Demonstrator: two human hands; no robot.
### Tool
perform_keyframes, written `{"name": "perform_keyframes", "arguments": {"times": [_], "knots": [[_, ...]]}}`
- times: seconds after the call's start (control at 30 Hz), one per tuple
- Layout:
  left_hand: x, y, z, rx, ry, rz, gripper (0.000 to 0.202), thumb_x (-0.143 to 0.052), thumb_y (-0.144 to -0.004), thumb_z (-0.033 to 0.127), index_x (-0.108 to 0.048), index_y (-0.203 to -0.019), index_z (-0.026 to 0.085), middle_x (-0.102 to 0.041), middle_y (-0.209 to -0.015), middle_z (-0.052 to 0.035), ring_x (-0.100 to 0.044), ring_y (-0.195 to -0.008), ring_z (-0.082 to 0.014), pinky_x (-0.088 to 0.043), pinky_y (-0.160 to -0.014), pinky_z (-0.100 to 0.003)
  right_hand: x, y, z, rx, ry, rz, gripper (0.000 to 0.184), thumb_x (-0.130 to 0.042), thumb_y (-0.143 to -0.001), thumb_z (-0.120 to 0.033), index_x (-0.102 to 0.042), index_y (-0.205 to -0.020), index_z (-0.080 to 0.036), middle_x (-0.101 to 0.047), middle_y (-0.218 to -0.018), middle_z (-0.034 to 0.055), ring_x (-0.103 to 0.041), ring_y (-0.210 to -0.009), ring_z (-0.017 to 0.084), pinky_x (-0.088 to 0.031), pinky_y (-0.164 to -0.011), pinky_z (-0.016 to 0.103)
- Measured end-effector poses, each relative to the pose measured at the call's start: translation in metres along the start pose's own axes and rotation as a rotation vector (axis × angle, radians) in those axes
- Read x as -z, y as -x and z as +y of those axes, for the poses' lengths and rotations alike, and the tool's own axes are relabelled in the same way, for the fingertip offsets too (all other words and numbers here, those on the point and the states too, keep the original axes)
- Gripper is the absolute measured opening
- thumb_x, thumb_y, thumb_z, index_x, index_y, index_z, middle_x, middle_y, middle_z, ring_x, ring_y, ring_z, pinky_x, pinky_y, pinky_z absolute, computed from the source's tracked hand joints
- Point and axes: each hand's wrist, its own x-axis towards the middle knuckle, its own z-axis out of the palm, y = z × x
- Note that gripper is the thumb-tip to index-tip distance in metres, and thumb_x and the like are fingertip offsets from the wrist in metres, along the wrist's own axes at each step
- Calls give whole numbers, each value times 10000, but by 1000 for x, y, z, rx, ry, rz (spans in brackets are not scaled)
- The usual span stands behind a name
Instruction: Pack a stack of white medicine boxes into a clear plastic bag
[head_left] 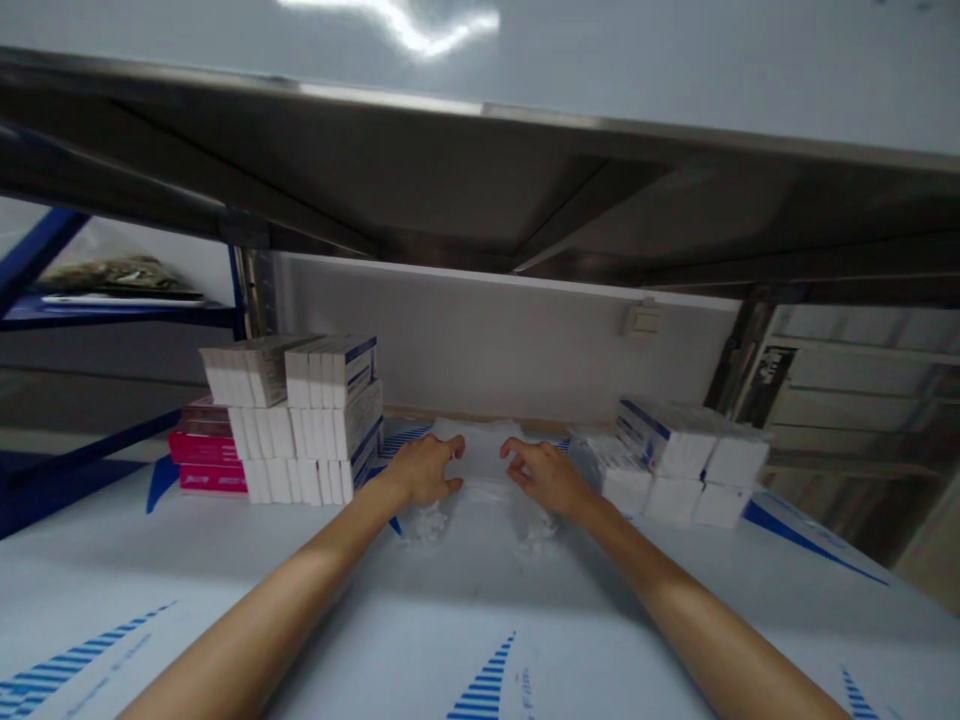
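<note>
Both arms stretch forward over the lower surface. My left hand (427, 468) is left of a flat white sheet-like thing (481, 450), its thumb and fingers curved and apart, with nothing seen between them. Facing it from the other side, my right hand (546, 475) has a similar curve, fingers apart and no object in them. Just below the left hand lies a clear plastic bag (427, 524) with small white pieces. A similar clear bag (535, 532) is under the right hand. Whether either hand touches its bag, I cannot tell.
White boxes (304, 430) are stacked at left, beside pink boxes (214, 478). More white boxes (701, 460) stand at right, next to plastic-wrapped packs (616, 472). A metal shelf (465, 185) hangs low above the film-covered surface (420, 640). A wall (487, 340) closes the back.
</note>
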Motion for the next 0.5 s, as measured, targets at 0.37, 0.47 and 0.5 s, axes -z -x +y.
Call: {"name": "perform_keyframes", "arguments": {"times": [0.37, 0.47, 0.5], "knots": [[-17, -6, 7, -58, -94, 80, 243, -437, -924, 71, -614, -1005, 217, -729, -884, -84, -710, -900, -257, -486, -823, -346, -26, 17, 23, 8, 28, 205, 185, -523, -948, -151, -664, -1042, -226, -765, -901, 39, -703, -837, 186, -478, -769, 275], [-14, -1, 7, -100, -112, 150, 269, -418, -941, 72, -643, -1005, 206, -716, -978, -91, -683, -978, -255, -481, -895, -361, -21, 18, 25, 45, 40, 304, 232, -459, -965, -125, -672, -1018, -201, -739, -939, 70, -673, -905, 206, -473, -850, 310], [-14, 1, 7, -124, -117, 181, 286, -424, -938, 65, -662, -1016, 203, -710, -1019, -95, -675, -1005, -254, -480, -922, -367, -19, 18, 25, 84, 51, 336, 255, -452, -955, -98, -677, -1021, -198, -731, -960, 77, -663, -937, 212, -469, -876, 319]]}}
